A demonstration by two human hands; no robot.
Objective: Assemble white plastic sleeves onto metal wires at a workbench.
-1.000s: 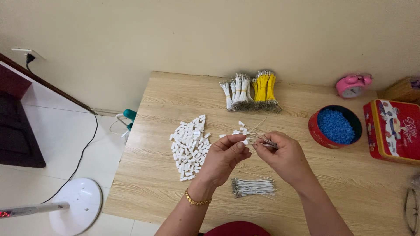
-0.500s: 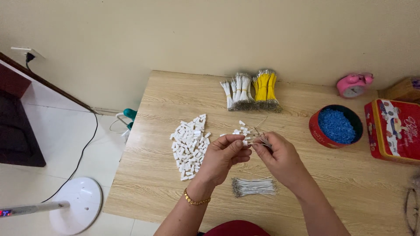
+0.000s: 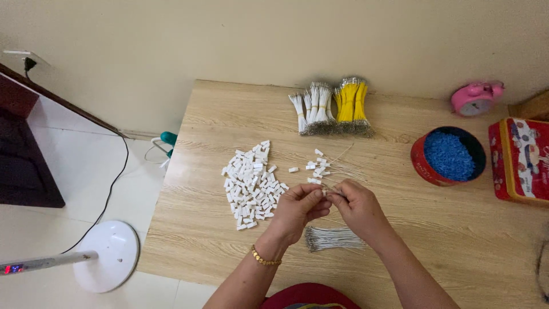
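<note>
Hands [image 3: 329, 203] shifted slightly nearer — fingertips together, pinching small white connector [image 3: 323, 193]; wire bundle [image 3: 334, 238] unmoved.

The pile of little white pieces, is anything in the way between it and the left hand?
Nothing visible. The left hand sits just right of the pile of white pieces, with only bare wooden table between them. Both hands meet over a tiny piece, the right hand beside it.
</note>
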